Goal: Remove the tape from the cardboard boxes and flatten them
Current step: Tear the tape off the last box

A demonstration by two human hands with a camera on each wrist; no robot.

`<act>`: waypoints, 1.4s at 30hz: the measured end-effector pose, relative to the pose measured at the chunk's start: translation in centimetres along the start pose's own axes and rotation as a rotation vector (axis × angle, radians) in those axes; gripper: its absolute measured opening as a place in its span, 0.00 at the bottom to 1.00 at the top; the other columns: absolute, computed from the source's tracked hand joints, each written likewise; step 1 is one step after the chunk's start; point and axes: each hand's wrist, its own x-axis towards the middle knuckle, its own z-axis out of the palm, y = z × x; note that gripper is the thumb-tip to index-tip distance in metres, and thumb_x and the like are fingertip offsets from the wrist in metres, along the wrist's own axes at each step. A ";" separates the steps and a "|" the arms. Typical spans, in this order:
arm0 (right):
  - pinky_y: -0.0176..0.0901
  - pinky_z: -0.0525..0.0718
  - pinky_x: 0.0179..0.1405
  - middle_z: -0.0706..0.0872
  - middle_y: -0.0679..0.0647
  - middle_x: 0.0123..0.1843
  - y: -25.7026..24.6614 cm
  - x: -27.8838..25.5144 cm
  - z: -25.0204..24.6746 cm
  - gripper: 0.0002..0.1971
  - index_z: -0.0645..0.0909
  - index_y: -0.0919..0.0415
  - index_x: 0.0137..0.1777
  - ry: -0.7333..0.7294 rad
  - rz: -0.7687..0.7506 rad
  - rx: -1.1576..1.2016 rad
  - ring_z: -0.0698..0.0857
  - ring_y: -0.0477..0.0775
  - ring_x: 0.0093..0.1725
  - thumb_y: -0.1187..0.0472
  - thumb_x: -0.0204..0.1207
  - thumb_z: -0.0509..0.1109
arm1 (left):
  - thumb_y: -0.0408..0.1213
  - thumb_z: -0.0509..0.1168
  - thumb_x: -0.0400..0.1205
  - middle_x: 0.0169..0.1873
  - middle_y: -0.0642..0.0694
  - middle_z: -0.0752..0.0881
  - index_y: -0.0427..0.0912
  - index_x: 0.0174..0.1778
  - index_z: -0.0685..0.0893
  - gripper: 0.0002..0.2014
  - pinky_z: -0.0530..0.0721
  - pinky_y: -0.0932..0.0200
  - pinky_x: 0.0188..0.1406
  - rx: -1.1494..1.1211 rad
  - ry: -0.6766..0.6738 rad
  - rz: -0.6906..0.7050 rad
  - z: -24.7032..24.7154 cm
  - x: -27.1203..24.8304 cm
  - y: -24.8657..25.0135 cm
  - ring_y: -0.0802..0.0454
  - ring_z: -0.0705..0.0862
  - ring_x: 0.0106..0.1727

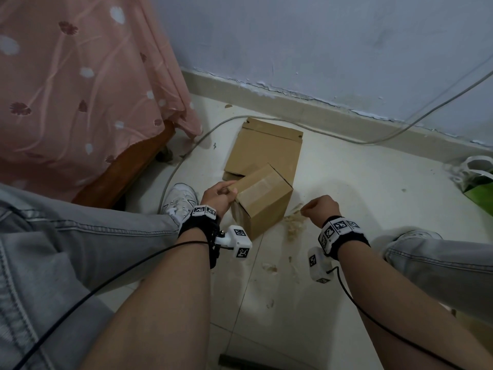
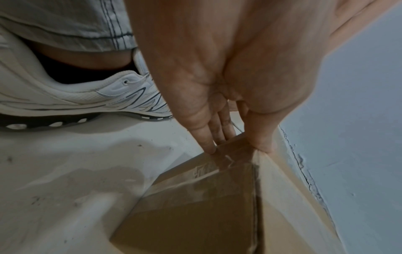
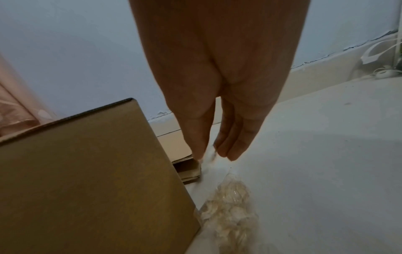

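A small taped cardboard box (image 1: pixel 264 206) stands tilted on the floor between my feet. Clear tape (image 1: pixel 256 189) runs across its top face. My left hand (image 1: pixel 220 194) grips the box's upper left corner, thumb on one face and fingers on the other, as the left wrist view shows at the left hand (image 2: pixel 236 149) on the box (image 2: pixel 195 206). To the right of the box, my right hand (image 1: pixel 318 209) is curled and pinches a thin clear tape strip (image 3: pixel 210 154). Below it lies a crumpled tape pile (image 3: pixel 230 197). A flattened box (image 1: pixel 264 148) lies behind.
A bed (image 1: pixel 128 166) with a pink flowered sheet stands at the left. A grey cable (image 1: pixel 333 134) runs along the floor by the wall. A green bag (image 1: pixel 477 182) sits at the right edge. My white shoe (image 1: pixel 181 198) and knees flank the box.
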 end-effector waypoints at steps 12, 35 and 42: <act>0.46 0.92 0.39 0.90 0.64 0.32 -0.4 -0.1 -0.3 0.03 0.88 0.67 0.37 0.029 0.004 0.059 0.92 0.58 0.32 0.73 0.71 0.74 | 0.42 0.73 0.66 0.50 0.42 0.87 0.62 0.42 0.93 0.12 0.79 0.42 0.73 -0.012 -0.008 0.009 0.0 0.0 0.0 0.42 0.86 0.61; 0.52 0.90 0.48 0.90 0.64 0.31 -0.2 0.2 -0.1 0.11 0.88 0.68 0.32 0.068 -0.009 0.072 0.91 0.61 0.35 0.65 0.75 0.74 | 0.41 0.73 0.69 0.52 0.41 0.89 0.60 0.44 0.93 0.11 0.80 0.41 0.72 -0.043 -0.014 0.015 0.0 0.2 -0.3 0.38 0.85 0.65; 0.54 0.92 0.34 0.87 0.65 0.40 -0.4 -0.3 -0.1 0.18 0.73 0.64 0.52 0.041 0.041 0.129 0.91 0.63 0.33 0.74 0.66 0.74 | 0.44 0.73 0.67 0.58 0.36 0.88 0.63 0.43 0.92 0.12 0.80 0.42 0.72 -0.009 -0.008 0.022 0.0 0.3 -0.3 0.40 0.85 0.65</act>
